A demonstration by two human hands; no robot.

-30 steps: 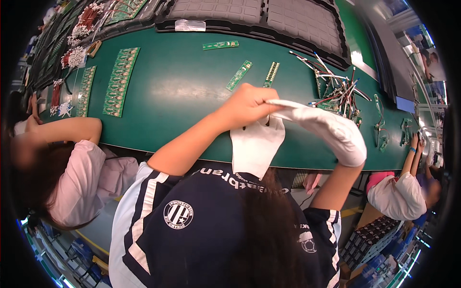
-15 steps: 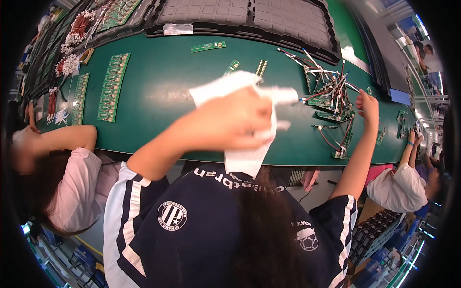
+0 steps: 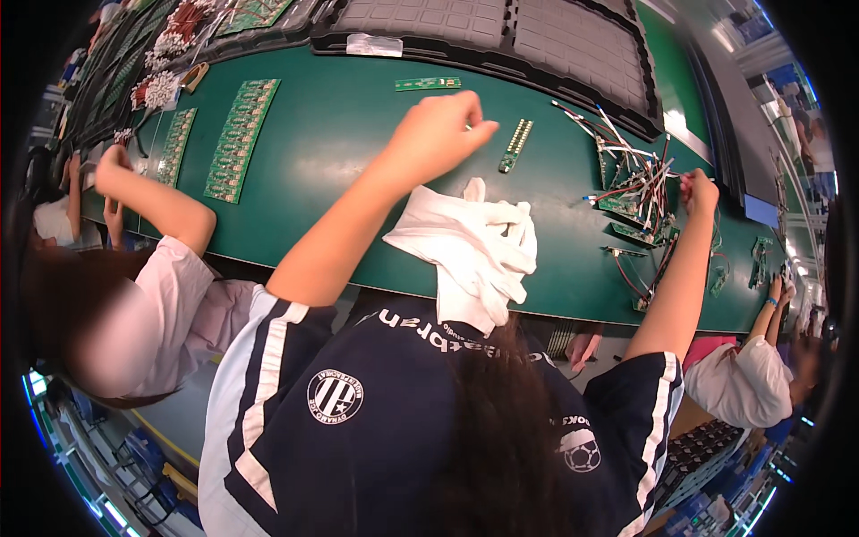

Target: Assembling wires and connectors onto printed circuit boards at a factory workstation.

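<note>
My left hand (image 3: 440, 134) is closed, its fingers curled down over the green table. A speck of green shows at its fingertips, but what they hold is hidden. White cloth gloves (image 3: 474, 237) lie crumpled at the table's near edge, below my left forearm and apart from the hand. A narrow green circuit board (image 3: 516, 145) lies just right of this hand, and another green board (image 3: 428, 83) lies beyond it. My right hand (image 3: 700, 191) pinches at the right side of a tangle of wires (image 3: 640, 174), which are attached to small circuit boards (image 3: 632, 233).
Black trays (image 3: 420, 22) line the far edge. Larger green board panels (image 3: 242, 139) lie at left, near white-tipped wire bundles (image 3: 157, 89). A co-worker's arm (image 3: 161, 197) reaches over the table at left. Another person in a white top (image 3: 747, 385) sits at right.
My left hand has let go of the white gloves, which now lie at the near edge, and has moved farther over the table. My right hand stays by the wires, its fingers more closed.
</note>
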